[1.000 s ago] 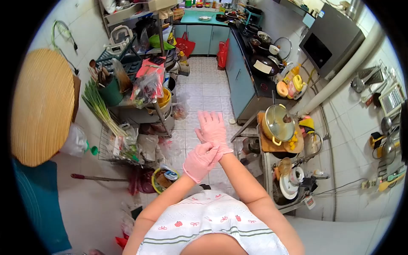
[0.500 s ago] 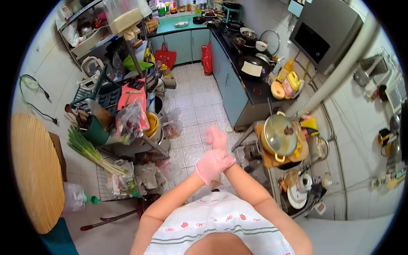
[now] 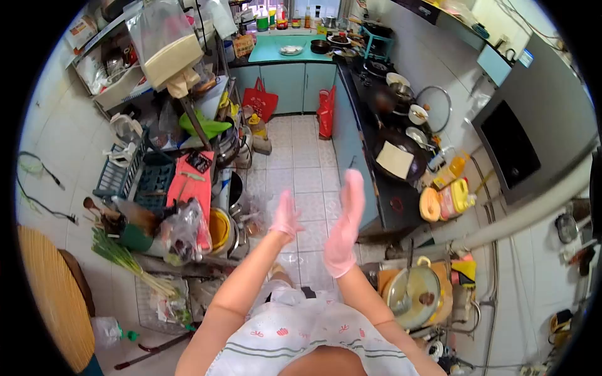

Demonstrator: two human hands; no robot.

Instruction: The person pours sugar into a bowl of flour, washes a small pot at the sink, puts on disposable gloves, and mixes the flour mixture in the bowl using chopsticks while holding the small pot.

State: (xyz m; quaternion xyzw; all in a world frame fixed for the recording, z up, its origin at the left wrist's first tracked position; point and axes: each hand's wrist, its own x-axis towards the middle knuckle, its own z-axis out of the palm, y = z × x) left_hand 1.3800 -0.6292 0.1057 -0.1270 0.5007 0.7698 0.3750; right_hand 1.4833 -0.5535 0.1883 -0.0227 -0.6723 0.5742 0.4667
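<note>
Wears thin, creased pink gloves (image 3: pixel 339 255) reaching to both wrists. Extends left hand (image 3: pixel 285 216) and right hand (image 3: pixel 346 219) uncurled, apart from each other, above square, patterned floor tiles (image 3: pixel 285 143). Has at near left a ribbed tan panel (image 3: pixel 53 301) with curved edge; at near right, a round pot under clear glass lid (image 3: pixel 417 282); far off, a flat teal countertop (image 3: pixel 269 47).

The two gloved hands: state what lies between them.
No object: in the head view, only tiled floor, lower down, shows between the left hand and the right hand.
</note>
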